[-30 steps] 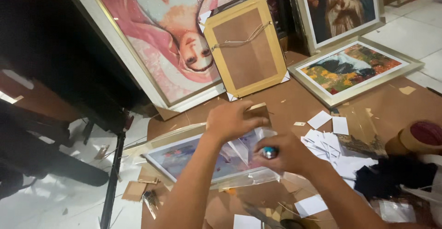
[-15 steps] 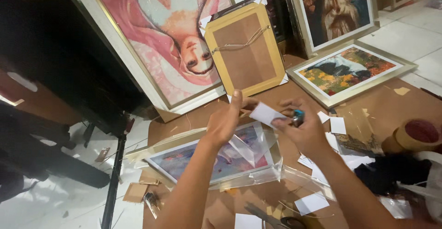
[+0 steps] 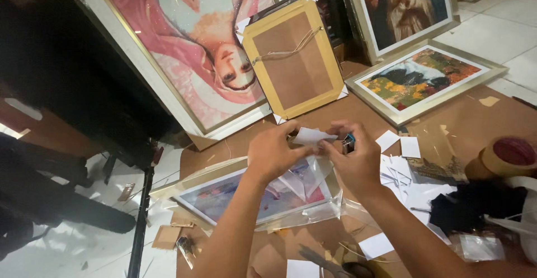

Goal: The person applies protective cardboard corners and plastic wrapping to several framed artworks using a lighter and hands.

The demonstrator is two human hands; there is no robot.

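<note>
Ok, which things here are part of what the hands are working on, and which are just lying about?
In hand: left hand, right hand, white paper piece, plastic-wrapped framed picture.

Lying about: tape roll, loose white slips, gold frame back, landscape painting, pink portrait.

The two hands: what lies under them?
Under the hands lies a framed picture in clear plastic wrap, on brown cardboard. Its right end is hidden by them.

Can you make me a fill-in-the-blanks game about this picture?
1. Both hands hold a small ____ paper.
2. The gold frame shows its ____ side.
3. Under the left hand lies a picture wrapped in clear ____.
4. The tape roll is on the ____ side.

Missing: white, back, plastic, right
</note>
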